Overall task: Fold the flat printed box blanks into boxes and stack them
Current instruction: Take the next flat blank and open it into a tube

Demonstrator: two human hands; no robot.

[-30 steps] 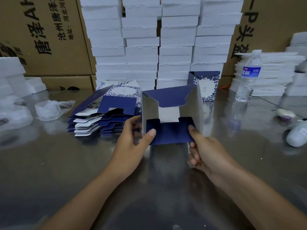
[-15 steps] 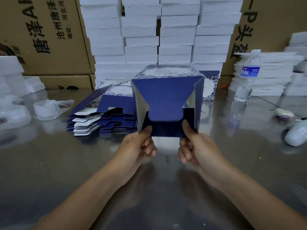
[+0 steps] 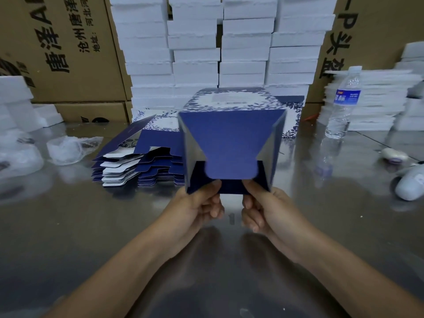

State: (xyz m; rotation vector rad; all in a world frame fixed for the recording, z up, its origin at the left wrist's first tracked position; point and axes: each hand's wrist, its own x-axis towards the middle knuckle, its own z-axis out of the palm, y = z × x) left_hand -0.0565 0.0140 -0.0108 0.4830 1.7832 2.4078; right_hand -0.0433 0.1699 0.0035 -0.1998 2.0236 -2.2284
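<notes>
Box (image 3: 231, 143) held bottom-toward-camera so flaps can be tucked; left hand (image 3: 195, 205) and right hand (image 3: 270, 207) pinch its lower flap edge.

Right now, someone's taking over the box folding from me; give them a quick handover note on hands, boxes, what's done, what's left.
Left hand: pinches the near lower-left edge of the half-folded box.
Right hand: pinches its near lower-right edge.
Box: held up over the table, side flaps in, blue tongue flap down, apparently not locked.
Flat blanks: piled on the table, left of it.
Done: one finished box stands behind, partly hidden.
Left: close this end, stack it, fold the pile.
</notes>
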